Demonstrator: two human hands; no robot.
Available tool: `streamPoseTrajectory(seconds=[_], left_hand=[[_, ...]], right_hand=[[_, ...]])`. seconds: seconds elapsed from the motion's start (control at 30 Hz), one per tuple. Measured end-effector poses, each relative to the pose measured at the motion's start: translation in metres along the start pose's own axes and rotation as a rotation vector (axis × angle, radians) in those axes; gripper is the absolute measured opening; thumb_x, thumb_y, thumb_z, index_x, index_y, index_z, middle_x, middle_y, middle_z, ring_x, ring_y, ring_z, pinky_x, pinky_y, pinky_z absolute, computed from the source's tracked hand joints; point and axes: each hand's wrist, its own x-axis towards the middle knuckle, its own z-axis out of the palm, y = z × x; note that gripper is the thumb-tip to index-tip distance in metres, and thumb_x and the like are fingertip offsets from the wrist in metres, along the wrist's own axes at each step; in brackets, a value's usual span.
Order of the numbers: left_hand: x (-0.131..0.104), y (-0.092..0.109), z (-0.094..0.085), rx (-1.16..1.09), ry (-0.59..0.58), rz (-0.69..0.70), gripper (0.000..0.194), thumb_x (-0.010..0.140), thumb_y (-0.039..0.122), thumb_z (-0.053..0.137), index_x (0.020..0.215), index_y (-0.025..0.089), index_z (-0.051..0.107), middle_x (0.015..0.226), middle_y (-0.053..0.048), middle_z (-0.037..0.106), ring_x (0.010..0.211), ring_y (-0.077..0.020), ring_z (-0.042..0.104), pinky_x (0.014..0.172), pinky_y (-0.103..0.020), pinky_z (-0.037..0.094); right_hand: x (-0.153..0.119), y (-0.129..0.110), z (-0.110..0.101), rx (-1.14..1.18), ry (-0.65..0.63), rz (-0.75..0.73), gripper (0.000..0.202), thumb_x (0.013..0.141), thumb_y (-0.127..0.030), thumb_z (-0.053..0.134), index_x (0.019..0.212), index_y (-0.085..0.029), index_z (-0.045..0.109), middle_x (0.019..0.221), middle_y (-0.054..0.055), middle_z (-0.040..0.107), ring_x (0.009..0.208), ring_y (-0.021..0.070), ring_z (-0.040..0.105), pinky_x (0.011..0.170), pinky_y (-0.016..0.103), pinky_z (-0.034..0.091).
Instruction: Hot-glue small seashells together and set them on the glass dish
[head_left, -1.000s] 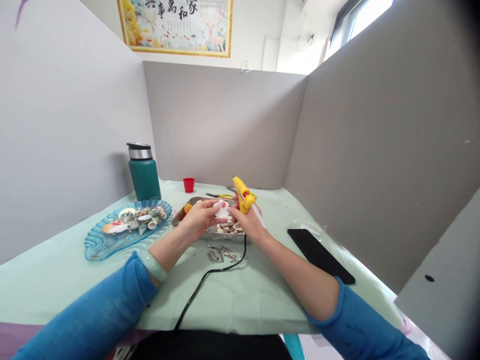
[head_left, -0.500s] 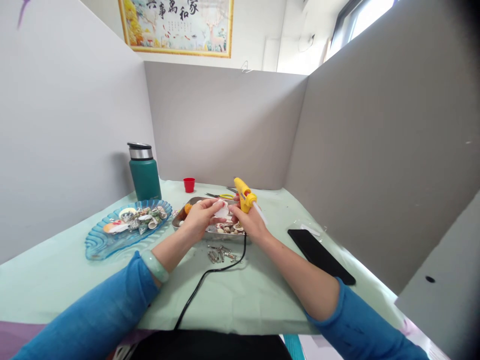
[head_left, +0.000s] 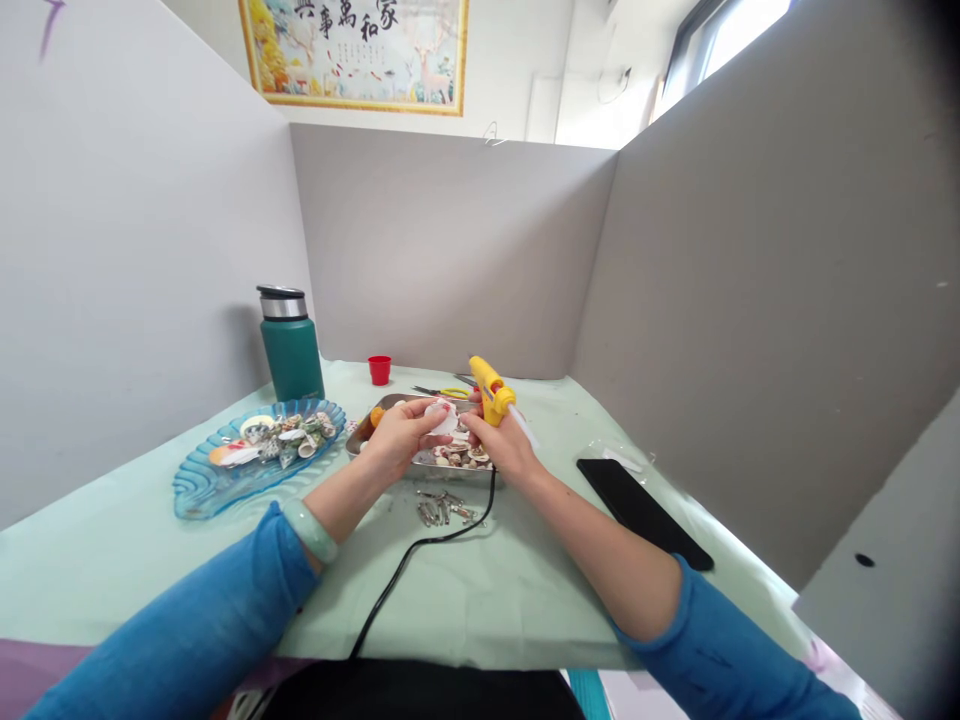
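Between the thumb and fingers of my left hand point(head_left: 403, 433) is a white shell point(head_left: 442, 418) with reddish marks. My right hand point(head_left: 501, 438) is wrapped round a yellow glue gun point(head_left: 491, 392), whose nozzle points up and away; a pale glue stick sticks out of its back. The tip of my right thumb is close to the shell; whether it touches is unclear. Under both hands lies a metal tray point(head_left: 358, 440) with small shells point(head_left: 463, 455) and an orange piece point(head_left: 376, 415). Small metal clips point(head_left: 444, 508) lie in front of the tray.
A blue dish point(head_left: 217, 490) of shells stands at the left, with a green bottle point(head_left: 291, 350) behind it. Further back are a red cup point(head_left: 380, 370) and yellow-handled pliers point(head_left: 452, 393). A black cord point(head_left: 409, 553) runs toward me. A black flat object point(head_left: 641, 510) lies right.
My right thumb has moved slightly off the shell, and the shell is tilted a little differently in my left fingers. Both grips are kept.
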Motion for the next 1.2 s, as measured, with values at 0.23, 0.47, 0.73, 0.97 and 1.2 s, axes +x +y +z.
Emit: streamPoseTrajectory(seconds=[0.23, 0.47, 0.73, 0.97, 1.2], left_hand=[[0.0, -0.001, 0.001, 0.026, -0.015, 0.029, 0.032, 0.062, 0.028, 0.081, 0.089, 0.014, 0.071, 0.094, -0.007, 0.069, 0.08, -0.0159, 0.064, 0.068, -0.026, 0.056], [-0.001, -0.002, 0.002, 0.088, -0.002, 0.1, 0.037, 0.061, 0.034, 0.081, 0.09, 0.013, 0.072, 0.095, -0.008, 0.069, 0.085, -0.0186, 0.063, 0.075, -0.031, 0.055], [-0.006, 0.002, 0.009, 0.143, 0.034, 0.175, 0.036, 0.058, 0.034, 0.082, 0.087, 0.014, 0.072, 0.089, -0.006, 0.071, 0.079, -0.0182, 0.064, 0.072, -0.03, 0.055], [-0.006, 0.001, 0.009, 0.194, 0.064, 0.251, 0.036, 0.059, 0.036, 0.081, 0.087, 0.014, 0.072, 0.089, -0.006, 0.072, 0.08, -0.0192, 0.064, 0.068, -0.029, 0.056], [-0.005, 0.0, 0.006, 0.19, 0.012, 0.217, 0.033, 0.065, 0.038, 0.077, 0.087, 0.015, 0.072, 0.089, -0.004, 0.07, 0.076, -0.0173, 0.062, 0.065, -0.028, 0.056]], right_hand=[[-0.002, -0.002, 0.0, 0.023, 0.0, -0.007, 0.039, 0.066, -0.034, 0.066, 0.099, -0.017, 0.052, 0.06, -0.008, 0.05, 0.046, 0.0081, 0.047, 0.048, 0.023, 0.041], [-0.002, -0.001, 0.0, 0.018, -0.009, -0.027, 0.039, 0.067, -0.035, 0.066, 0.1, -0.017, 0.052, 0.06, -0.008, 0.05, 0.046, 0.0079, 0.047, 0.047, 0.022, 0.041], [-0.005, -0.001, 0.001, -0.026, 0.016, -0.094, 0.037, 0.07, -0.036, 0.066, 0.099, -0.018, 0.054, 0.065, -0.006, 0.051, 0.047, 0.0081, 0.047, 0.049, 0.023, 0.042], [-0.004, 0.01, -0.001, -0.06, 0.031, -0.194, 0.035, 0.073, -0.035, 0.064, 0.103, -0.019, 0.055, 0.072, -0.004, 0.054, 0.051, 0.0089, 0.049, 0.052, 0.024, 0.044], [-0.006, 0.007, -0.001, -0.139, 0.063, -0.171, 0.034, 0.07, -0.037, 0.065, 0.099, -0.02, 0.058, 0.071, -0.002, 0.057, 0.055, 0.0111, 0.052, 0.052, 0.024, 0.044]])
